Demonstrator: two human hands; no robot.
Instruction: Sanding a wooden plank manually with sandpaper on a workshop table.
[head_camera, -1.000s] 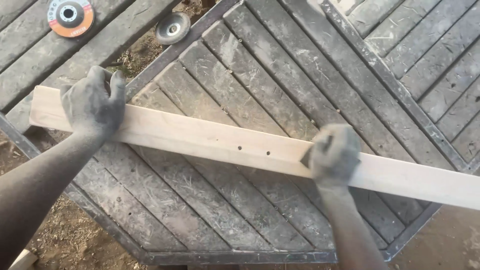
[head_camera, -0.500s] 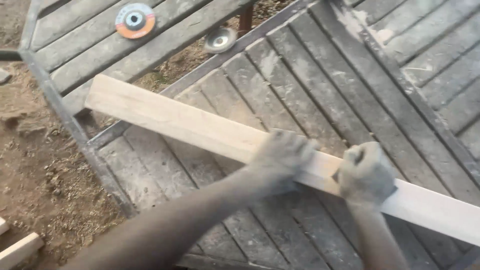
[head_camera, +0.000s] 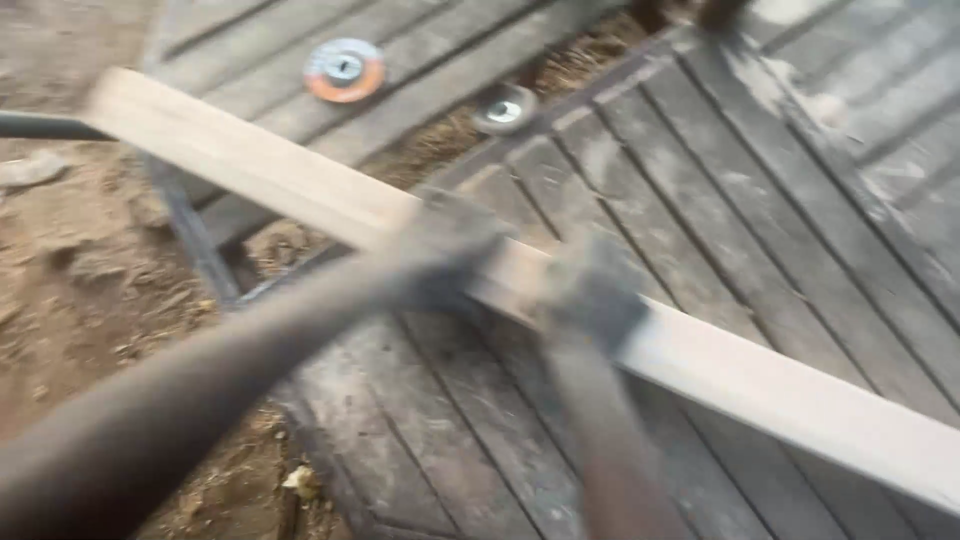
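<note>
plank (head_camera: 300, 185) lain slantwise across slatted surface (head_camera: 760, 200) | left hand (head_camera: 450, 255) and right hand (head_camera: 592, 290) set on it mid-length, side by side | fingers: blurred, grip cannot be told | discs (head_camera: 344, 70) far left

Orange grinding disc (head_camera: 344, 69), metal wheel (head_camera: 504, 108), grey slatted panels (head_camera: 760, 190), bare dirt (head_camera: 70, 290).

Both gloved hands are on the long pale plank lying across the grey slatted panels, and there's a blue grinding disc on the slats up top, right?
Not quite: the grinding disc is orange, not blue, as the head view shows. The rest holds: the left hand and right hand are on the long pale plank lying across the grey slatted panels.
</note>
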